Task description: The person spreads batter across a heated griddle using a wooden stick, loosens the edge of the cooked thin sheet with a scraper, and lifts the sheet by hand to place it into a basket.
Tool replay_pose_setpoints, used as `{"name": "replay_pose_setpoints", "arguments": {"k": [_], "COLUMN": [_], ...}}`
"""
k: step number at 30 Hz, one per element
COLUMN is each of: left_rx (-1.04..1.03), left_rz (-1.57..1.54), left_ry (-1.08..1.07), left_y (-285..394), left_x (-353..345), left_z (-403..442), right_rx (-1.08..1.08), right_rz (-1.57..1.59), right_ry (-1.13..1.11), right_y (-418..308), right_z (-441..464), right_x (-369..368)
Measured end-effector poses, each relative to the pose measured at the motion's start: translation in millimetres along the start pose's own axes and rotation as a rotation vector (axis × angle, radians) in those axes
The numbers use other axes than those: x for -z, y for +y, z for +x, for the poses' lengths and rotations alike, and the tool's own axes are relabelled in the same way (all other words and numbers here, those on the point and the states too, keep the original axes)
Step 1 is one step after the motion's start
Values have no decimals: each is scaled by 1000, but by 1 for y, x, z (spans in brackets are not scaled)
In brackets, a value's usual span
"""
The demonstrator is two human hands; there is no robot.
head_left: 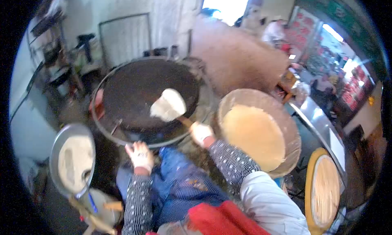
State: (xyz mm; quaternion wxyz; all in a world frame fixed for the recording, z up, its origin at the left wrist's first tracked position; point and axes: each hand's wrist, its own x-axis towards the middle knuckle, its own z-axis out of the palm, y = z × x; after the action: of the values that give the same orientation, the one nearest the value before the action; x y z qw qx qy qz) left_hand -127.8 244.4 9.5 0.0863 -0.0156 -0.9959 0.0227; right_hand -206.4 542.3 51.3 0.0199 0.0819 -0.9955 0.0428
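Pale batter fills a metal bowl (93,151) beside the griddle (143,86), where the left hand (141,155) rests near the rim, fingers spread, grasping nothing; the right hand (201,133) grips the wooden handle (185,121) of a spreader (168,105) over the dark surface, left of a wide basket (292,137) of tan crepes (254,137).
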Motion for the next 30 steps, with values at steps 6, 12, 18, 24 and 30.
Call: {"name": "replay_pose_setpoints", "arguments": {"k": [6, 12, 18, 24, 30], "left_rx": [31, 127, 186, 235, 246], "left_rz": [18, 63, 79, 84, 81], "left_ry": [26, -47, -155, -158, -7], "left_y": [-18, -22, -34, -51, -76], "left_x": [4, 8, 19, 22, 11], "left_z": [5, 10, 16, 15, 30], "right_rx": [-50, -48, 19, -71, 16], "right_rz": [131, -4, -31, -52, -31], "right_ry": [28, -2, 8, 58, 141], "right_y": [-3, 41, 31, 47, 48], "right_z": [11, 16, 10, 35, 29], "right_x": [16, -29, -29, -39, -47]}}
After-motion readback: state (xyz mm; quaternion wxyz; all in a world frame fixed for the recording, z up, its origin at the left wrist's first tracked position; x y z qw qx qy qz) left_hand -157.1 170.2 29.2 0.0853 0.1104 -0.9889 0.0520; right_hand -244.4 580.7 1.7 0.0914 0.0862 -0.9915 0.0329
